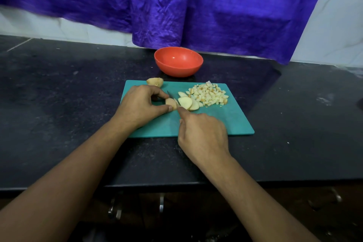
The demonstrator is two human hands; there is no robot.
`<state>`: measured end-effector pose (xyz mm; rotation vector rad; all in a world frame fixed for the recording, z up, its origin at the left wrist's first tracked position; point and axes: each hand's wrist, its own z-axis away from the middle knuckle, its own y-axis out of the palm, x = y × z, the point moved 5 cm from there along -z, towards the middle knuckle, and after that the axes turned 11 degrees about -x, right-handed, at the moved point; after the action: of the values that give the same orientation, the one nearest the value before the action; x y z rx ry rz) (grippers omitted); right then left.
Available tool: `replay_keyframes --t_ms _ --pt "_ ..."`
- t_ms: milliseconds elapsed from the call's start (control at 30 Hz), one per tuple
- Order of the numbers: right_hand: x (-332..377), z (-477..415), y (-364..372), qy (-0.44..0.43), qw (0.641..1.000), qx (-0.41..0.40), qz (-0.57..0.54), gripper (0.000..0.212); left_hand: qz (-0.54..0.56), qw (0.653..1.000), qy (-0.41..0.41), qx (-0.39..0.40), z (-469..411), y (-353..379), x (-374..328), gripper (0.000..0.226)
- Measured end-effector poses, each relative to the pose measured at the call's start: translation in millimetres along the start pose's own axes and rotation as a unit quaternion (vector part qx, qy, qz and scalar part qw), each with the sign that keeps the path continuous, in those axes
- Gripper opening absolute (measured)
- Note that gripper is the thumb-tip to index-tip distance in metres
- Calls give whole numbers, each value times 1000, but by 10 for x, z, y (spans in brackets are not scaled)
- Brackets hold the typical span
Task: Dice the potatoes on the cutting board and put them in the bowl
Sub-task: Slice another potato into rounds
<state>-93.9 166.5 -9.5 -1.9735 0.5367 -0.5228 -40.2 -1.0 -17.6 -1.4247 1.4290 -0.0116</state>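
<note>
A teal cutting board (216, 122) lies on the dark counter. My left hand (141, 106) pinches a small potato piece (170, 102) between thumb and fingers near the board's left middle. My right hand (204, 135) grips a knife (171, 95) whose thin blade stands against that piece; the handle is hidden in my fist. A few flat potato slices (186, 102) lie just right of the blade. A heap of diced potato (210, 94) sits at the board's far right. Another potato chunk (155, 81) rests at the board's far left corner. The orange bowl (178, 62) stands behind the board, nothing visible in it.
A purple cloth (176, 6) hangs over the white tiled wall behind the counter (59, 94). The counter's front edge runs just below my forearms, with cabinet handles (161, 202) under it.
</note>
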Motion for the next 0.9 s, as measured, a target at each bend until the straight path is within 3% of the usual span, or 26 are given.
replay_keyframes --t_ms 233,633,900 --pt "-203 113 -81 76 988 -50 -124 42 -1 1000 6 -14 4 -12 5 33" --pt "-16 -14 23 39 995 -55 -67 44 -1 1000 9 -15 -27 5 47 31" --pt "-19 -51 23 12 999 -17 -34 49 -5 1000 6 -16 -15 2 24 30"
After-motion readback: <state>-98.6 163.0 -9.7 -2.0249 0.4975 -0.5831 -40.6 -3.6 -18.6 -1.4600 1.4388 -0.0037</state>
